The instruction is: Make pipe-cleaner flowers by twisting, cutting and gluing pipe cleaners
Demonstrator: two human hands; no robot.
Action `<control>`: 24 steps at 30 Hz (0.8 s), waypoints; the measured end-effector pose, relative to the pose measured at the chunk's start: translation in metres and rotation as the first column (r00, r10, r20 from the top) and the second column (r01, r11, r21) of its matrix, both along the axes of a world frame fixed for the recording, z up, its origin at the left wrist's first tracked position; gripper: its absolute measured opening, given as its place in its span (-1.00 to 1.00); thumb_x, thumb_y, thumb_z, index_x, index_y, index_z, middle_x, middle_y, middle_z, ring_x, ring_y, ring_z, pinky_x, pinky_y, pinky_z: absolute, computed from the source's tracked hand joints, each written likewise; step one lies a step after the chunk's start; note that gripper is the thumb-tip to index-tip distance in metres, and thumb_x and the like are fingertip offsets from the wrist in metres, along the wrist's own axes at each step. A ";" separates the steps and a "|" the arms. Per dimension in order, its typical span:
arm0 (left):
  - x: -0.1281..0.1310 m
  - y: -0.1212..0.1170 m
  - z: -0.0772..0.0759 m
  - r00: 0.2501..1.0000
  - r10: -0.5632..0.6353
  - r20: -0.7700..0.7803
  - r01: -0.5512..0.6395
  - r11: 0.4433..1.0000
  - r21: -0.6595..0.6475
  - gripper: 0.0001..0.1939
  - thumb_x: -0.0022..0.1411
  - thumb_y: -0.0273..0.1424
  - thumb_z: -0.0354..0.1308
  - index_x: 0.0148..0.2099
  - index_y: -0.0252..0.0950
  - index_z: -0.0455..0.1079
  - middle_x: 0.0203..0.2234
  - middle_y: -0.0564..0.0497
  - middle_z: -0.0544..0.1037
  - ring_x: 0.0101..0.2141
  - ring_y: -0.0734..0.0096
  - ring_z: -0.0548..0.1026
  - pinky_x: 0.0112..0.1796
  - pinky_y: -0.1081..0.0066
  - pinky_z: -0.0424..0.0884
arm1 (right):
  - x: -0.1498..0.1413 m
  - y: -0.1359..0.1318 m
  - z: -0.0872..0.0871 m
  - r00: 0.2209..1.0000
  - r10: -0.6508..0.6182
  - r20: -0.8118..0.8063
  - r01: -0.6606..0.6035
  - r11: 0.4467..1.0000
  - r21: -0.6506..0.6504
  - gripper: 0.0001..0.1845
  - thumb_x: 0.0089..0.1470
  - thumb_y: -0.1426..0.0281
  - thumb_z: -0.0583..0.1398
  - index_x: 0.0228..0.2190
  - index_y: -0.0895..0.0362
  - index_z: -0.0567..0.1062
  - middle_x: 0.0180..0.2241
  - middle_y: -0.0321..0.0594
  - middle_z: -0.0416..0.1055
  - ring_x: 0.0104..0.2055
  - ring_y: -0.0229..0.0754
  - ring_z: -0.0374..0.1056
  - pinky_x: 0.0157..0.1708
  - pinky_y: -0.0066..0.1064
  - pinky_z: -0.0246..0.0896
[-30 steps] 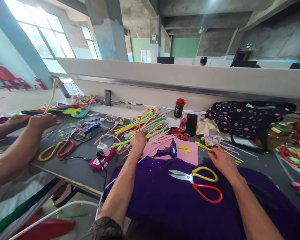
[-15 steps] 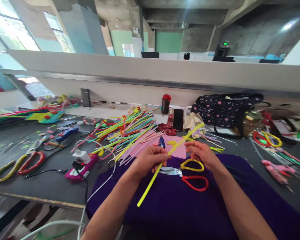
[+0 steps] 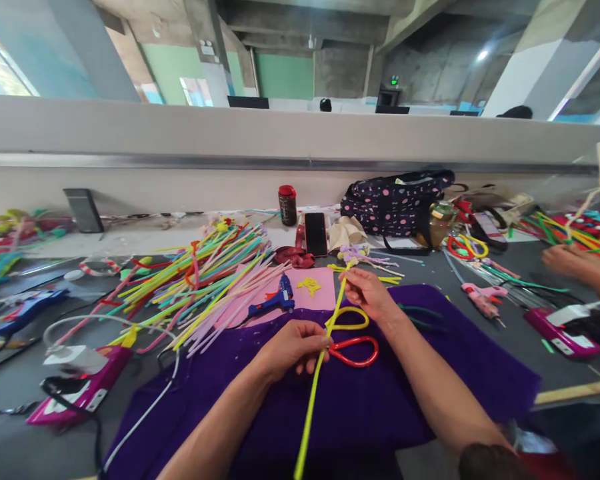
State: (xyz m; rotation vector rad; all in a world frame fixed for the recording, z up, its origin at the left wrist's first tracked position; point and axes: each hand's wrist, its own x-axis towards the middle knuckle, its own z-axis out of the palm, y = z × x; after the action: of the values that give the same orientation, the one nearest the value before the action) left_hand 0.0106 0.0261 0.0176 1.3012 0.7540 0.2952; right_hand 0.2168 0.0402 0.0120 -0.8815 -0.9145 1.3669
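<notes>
One yellow fuzzy stem (image 3: pixel 310 407), held slantwise over a purple cloth (image 3: pixel 380 400), its lower end reaching nearest the wearer. One left hand (image 3: pixel 293 345), thumb and forefinger pinching the stem partway along, the other fingers curled beneath. One magenta power strip (image 3: pixel 111 375), well out to the left of that hand, with a white plug fitted. One pair of scissors (image 3: pixel 361 365), one handle red, one yellow, lying on the cloth below and between the hands, blades hidden behind the left. One right hand (image 3: pixel 371 295), farther forward, fingertips closed on the stem near its upper end. One pink glue gun (image 3: pixel 485 300), well to the right of the right hand. One blue glue gun (image 3: pixel 281 297), beyond the left hand on a pink sheet (image 3: pixel 323 277), small yellow pieces (image 3: pixel 310 287) beside it. One loose heap of coloured stems (image 3: pixel 205 267), beyond the left hand and to its left. One co-worker's hand (image 3: pixel 575 263), far to the right of the right hand. Beyond both hands, left to right: one dark bottle (image 3: pixel 287 210) with red lid, one phone (image 3: pixel 315 233), one patterned bag (image 3: pixel 387 207), one amber-toned jar (image 3: pixel 443 223). Last, one pale partition (image 3: pixel 280 133), behind them all.
</notes>
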 end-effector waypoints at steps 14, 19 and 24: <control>0.022 0.022 -0.020 0.965 0.197 0.174 -0.189 0.980 -0.061 -0.71 -0.02 -0.22 0.17 -0.42 -0.37 0.30 -0.65 0.07 0.45 -0.79 0.73 0.19 -0.75 0.63 0.00 | -0.026 -0.003 -0.012 0.979 0.107 0.176 -0.084 0.987 -0.134 -0.73 -0.21 0.24 0.24 -0.49 0.19 0.41 -0.67 -0.39 0.30 -0.76 -0.48 0.06 -0.80 -0.62 -0.30; 0.015 0.019 -0.019 0.970 0.201 0.137 -0.199 0.980 -0.030 -0.70 -0.03 -0.20 0.17 -0.43 -0.36 0.28 -0.68 0.12 0.40 -0.79 0.75 0.13 -0.74 0.63 -0.02 | -0.027 -0.003 -0.016 0.981 0.113 0.159 -0.090 0.986 -0.141 -0.68 -0.15 0.16 0.20 -0.48 0.20 0.41 -0.66 -0.37 0.30 -0.76 -0.48 0.07 -0.80 -0.62 -0.28; 0.011 0.018 -0.019 0.978 0.168 0.124 -0.167 0.986 -0.019 -0.71 -0.02 -0.22 0.17 -0.39 -0.37 0.31 -0.71 0.12 0.38 -0.79 0.75 0.11 -0.74 0.62 -0.06 | -0.028 -0.002 -0.018 0.969 0.109 0.222 -0.082 0.988 -0.131 -0.70 -0.13 0.20 0.17 -0.45 0.20 0.45 -0.65 -0.35 0.31 -0.74 -0.46 0.09 -0.80 -0.62 -0.26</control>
State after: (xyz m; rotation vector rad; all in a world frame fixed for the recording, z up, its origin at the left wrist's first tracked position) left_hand 0.0215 0.0443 -0.0018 1.2016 0.7583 0.5044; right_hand 0.1888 0.0385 -0.0060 -1.1177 -1.0700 1.4355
